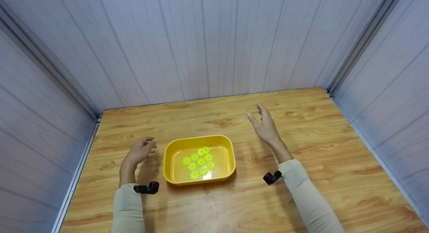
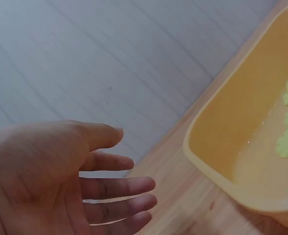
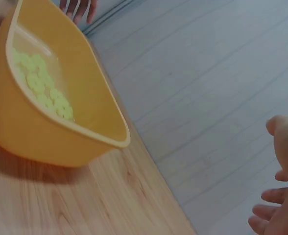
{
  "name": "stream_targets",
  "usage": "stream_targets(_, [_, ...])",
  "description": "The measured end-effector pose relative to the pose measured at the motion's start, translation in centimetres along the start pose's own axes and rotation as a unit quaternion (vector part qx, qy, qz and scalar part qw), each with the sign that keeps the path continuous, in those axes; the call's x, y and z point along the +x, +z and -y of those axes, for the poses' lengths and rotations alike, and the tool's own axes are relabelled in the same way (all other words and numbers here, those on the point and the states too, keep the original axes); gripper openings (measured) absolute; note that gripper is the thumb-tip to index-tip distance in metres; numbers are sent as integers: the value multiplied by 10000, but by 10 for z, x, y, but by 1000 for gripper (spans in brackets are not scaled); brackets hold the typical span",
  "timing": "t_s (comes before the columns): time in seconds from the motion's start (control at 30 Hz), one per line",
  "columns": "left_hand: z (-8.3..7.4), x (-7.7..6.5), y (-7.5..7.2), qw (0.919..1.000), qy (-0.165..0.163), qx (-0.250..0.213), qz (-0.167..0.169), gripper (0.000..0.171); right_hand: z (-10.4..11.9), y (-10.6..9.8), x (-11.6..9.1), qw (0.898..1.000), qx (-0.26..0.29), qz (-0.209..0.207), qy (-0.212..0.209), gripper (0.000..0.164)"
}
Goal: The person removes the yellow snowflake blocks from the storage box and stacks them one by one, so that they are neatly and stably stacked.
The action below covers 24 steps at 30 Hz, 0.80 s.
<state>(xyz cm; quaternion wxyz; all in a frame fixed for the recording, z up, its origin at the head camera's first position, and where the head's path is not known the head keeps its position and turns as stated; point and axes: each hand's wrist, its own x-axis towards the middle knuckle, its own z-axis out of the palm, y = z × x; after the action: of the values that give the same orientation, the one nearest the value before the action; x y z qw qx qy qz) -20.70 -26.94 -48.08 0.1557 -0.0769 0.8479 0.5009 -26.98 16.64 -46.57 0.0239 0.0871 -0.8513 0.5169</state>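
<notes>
Centrally on the wooden table (image 1: 318,152) a yellow tub (image 1: 174,149) is seen, with green flower-shaped pieces (image 1: 199,162) lying inside. Left hand (image 1: 140,150) is held just beside its left wall, fingers loosely curled, nothing gripped. Right hand (image 1: 264,125) is raised apart, fingers spread, empty.

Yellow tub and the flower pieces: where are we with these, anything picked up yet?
Looks done: the green flower pieces all lie joined in a cluster inside the yellow tub; none show on the table. In hand: nothing. The left hand hovers relaxed beside the tub's left rim, and the right hand is raised open, further off to the right. Left: apparently any handling of the tub or pieces.
</notes>
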Motion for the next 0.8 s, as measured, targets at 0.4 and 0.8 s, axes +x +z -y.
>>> stream_targets(0.4, [14, 2, 12, 9955, -54, -907, 269, 45, 9, 32, -4, 9783, 2051, 206, 203, 55])
stream_targets(0.8, [25, 5, 15, 9823, -14, -1751, 665, 47, 13, 66, -12, 9621, 2653, 357, 516, 46])
